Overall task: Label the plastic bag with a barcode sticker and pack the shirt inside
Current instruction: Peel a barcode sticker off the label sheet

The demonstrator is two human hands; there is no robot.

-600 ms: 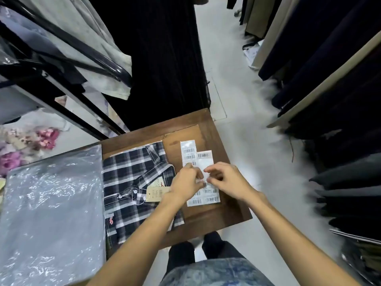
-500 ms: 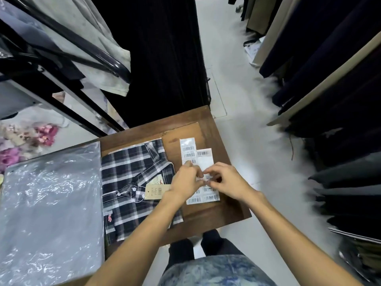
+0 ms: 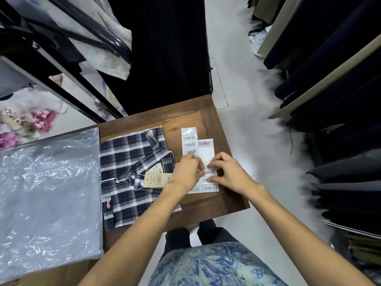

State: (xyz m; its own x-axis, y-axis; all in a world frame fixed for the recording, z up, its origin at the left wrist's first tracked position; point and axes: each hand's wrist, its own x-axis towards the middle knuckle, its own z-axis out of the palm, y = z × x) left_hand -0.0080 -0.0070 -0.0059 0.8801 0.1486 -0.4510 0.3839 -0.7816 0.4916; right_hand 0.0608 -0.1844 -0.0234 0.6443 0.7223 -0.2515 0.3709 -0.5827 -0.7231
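A folded black-and-white plaid shirt (image 3: 132, 166) with a tan hang tag (image 3: 157, 179) lies on the small wooden table (image 3: 208, 118). To its right lie white sheets of barcode stickers (image 3: 206, 153). My left hand (image 3: 186, 174) presses down on the sheet's left side. My right hand (image 3: 228, 172) pinches at a sticker near the sheet's middle with thumb and fingertips. A stack of clear plastic bags (image 3: 49, 195) lies flat to the left of the shirt.
A black garment rack (image 3: 82, 38) with hanging clothes stands at the back left. Dark garments (image 3: 340, 79) hang and lie stacked along the right. A pale floor aisle (image 3: 237, 79) runs ahead. Pink floral fabric (image 3: 26, 124) shows at far left.
My hands stay on the sticker sheet. The right fingers have shifted slightly, working at one sticker; the view has tilted a little.
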